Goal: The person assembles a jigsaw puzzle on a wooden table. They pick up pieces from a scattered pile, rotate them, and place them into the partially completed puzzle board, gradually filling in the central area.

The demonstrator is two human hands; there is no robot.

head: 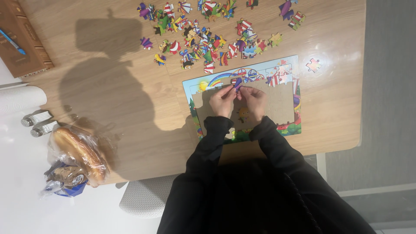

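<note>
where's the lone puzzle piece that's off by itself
In the head view it lies on the wooden table at the right, just beyond the upper right corner of the puzzle board, apart from the big pile of loose pieces: the lone piece.

Two shakers [38,122], one book [22,39]

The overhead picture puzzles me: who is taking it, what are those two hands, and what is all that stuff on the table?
A camera worn on the person's head looks down. There is no machine here. The left hand and right hand, in black sleeves, together pinch a small purple puzzle piece over a colourful puzzle tray, partly filled along its edges. Loose pieces lie scattered beyond it on the wooden table. At the left are a brown book with a blue pen, and bagged bread.
</note>
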